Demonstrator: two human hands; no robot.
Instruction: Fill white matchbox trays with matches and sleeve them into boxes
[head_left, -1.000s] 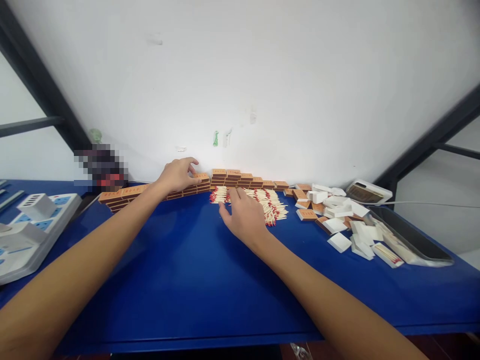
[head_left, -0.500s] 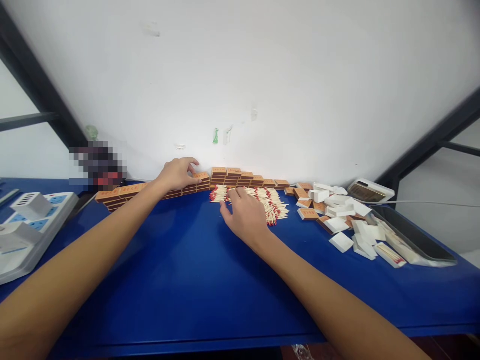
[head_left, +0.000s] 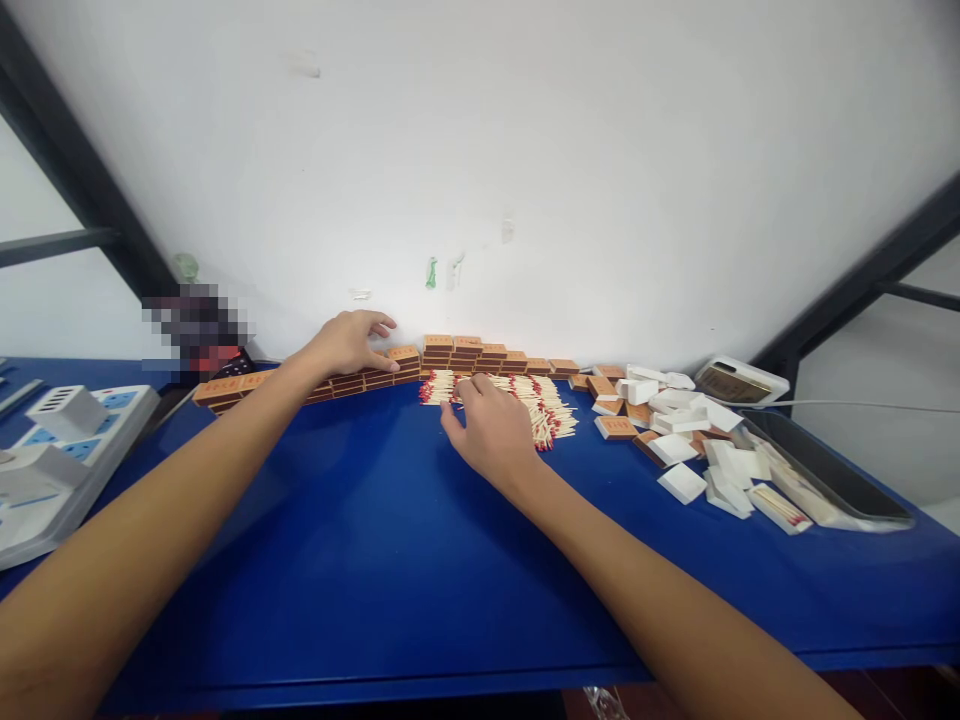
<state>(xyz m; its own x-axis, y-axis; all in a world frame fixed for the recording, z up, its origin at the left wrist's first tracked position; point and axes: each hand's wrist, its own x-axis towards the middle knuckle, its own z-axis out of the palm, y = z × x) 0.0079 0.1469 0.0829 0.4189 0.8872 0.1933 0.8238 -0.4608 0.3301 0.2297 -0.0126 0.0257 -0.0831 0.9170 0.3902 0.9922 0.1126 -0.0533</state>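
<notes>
The blue-topped bench (head_left: 390,560) carries a long, low row of stacked orange-brown cardboard matchboxes (head_left: 480,355) along its far edge; what is inside them is hidden. The left hand (head_left: 349,343) lies on top of that row, fingers loosely spread, gripping nothing. To the right sits a heap of white card inner trays (head_left: 697,440); one near tray (head_left: 776,506) holds matches. The pile of red-tipped wooden matches (head_left: 544,405) lies just in front of the boxes. The right hand (head_left: 491,428) rests on its near-left edge, fingers curled down; whether it pinches any I cannot tell. The matches are probably light, thin and easily snapped, best pinched mid-shaft in a small bunch.
</notes>
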